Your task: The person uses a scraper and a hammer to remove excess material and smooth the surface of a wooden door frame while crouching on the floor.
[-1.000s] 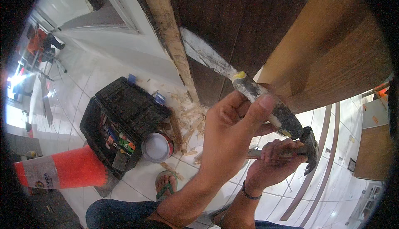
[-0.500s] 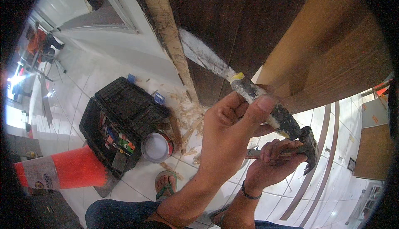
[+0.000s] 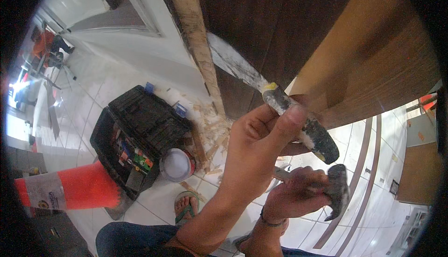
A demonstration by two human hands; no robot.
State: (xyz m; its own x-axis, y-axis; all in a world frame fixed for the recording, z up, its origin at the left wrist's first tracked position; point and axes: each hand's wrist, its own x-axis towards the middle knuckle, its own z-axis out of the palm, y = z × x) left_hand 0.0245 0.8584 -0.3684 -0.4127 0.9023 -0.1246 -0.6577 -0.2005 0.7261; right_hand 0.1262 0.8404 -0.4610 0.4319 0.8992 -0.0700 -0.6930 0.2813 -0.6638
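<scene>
My left hand (image 3: pixel 256 140) is closed around the black and yellow handle of a chisel (image 3: pixel 238 68), which is smeared with white. Its long blade slants up to the left across a dark wood panel (image 3: pixel 261 14), and the tip meets the rough, pale wooden edge (image 3: pixel 193 28). Below and to the right, my right hand (image 3: pixel 298 191) grips a hammer (image 3: pixel 338 189) close to its head. A gap separates the hammer head from the butt of the chisel handle. The right fingers are slightly blurred.
Wood chips (image 3: pixel 212 140) litter the tiled floor below the edge. A black toolbox (image 3: pixel 144 117) lies open beside a round tub (image 3: pixel 175 165) and an orange cone (image 3: pixel 79 187). Brown strips (image 3: pixel 359 182) lie at right. Far left, a person in orange (image 3: pixel 44 42) is near a stand.
The hammer head has dropped away from the butt of the chisel handle, along with my right hand. My left hand and the chisel have stayed nearly in place.
</scene>
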